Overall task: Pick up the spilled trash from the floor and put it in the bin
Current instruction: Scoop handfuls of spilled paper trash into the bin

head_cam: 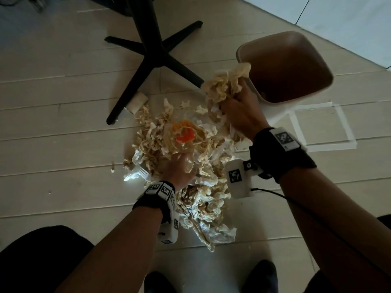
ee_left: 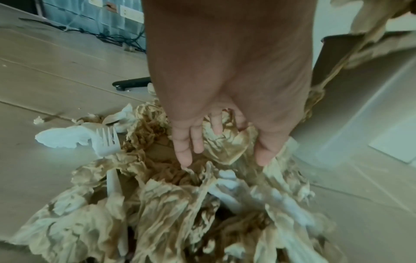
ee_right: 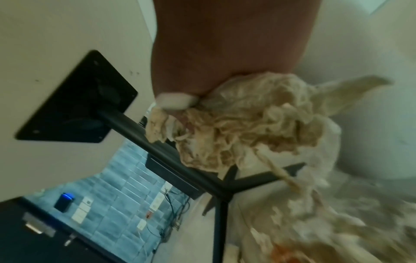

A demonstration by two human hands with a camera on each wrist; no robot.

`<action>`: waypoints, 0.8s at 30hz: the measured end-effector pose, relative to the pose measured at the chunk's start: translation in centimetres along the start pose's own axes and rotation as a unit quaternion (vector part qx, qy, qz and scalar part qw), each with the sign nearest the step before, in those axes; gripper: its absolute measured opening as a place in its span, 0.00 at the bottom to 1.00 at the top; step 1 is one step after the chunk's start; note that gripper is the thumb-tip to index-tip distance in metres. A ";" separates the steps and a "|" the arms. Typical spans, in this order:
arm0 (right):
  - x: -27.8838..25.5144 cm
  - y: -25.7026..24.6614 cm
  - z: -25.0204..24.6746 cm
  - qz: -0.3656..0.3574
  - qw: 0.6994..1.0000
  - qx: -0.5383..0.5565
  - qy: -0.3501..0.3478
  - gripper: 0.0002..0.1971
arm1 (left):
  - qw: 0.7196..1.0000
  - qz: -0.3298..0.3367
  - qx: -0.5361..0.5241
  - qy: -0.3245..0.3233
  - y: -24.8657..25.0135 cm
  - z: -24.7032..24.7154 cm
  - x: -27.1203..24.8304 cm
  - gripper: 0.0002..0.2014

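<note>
A heap of crumpled beige and white paper (head_cam: 152,140) lies spilled on the floor, with an orange scrap in a clear bag (head_cam: 184,134) on top. My left hand (head_cam: 179,170) reaches down into the heap. Its fingers (ee_left: 183,156) and thumb are spread and fairly straight, and their tips sink in around a clump. My right hand (head_cam: 237,111) grips a wad of paper (head_cam: 222,87), raised against the near-left rim of the bin (head_cam: 240,53), which is white outside and brown inside. In the right wrist view the wad (ee_right: 247,121) bulges out of the curled fingers.
A black four-legged table base (head_cam: 156,53) stands just beyond the heap, with a cardboard roll (head_cam: 137,102) by one leg. A white plastic fork (ee_left: 108,142) lies at the heap's left edge. A taped square (head_cam: 321,127) marks the floor right of the bin. My shoes (head_cam: 260,275) are below.
</note>
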State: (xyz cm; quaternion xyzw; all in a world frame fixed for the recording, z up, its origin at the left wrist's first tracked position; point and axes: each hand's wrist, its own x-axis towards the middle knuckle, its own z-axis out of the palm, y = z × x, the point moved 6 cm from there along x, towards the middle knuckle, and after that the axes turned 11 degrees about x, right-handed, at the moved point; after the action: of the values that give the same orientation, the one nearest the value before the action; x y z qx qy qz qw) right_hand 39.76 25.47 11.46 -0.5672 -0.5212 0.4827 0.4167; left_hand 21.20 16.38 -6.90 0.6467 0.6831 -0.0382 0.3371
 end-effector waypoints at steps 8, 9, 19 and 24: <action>2.8 -5.8 -6.7 -0.008 0.990 -0.124 0.065 0.15 | 0.993 0.053 0.078 -0.073 0.8 3.0 -0.8 0.47; 3.0 -6.0 -7.5 -0.006 0.987 -0.148 0.067 0.15 | 0.993 0.055 0.079 -0.069 0.9 3.0 -0.9 0.48; 5.2 -5.1 -13.3 0.003 0.967 -0.212 0.143 0.29 | 0.996 0.066 0.036 -0.055 1.2 4.6 -0.5 0.46; 7.2 -2.4 -13.9 0.023 0.960 -0.251 0.122 0.38 | 0.996 0.066 0.047 -0.041 1.0 5.0 -0.8 0.46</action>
State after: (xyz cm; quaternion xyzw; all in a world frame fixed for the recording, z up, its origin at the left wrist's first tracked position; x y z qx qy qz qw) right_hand 52.88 33.32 15.59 -0.7199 -0.5576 0.2732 0.3101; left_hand 24.12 13.47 -9.94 0.7036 0.6218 -0.0746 0.3358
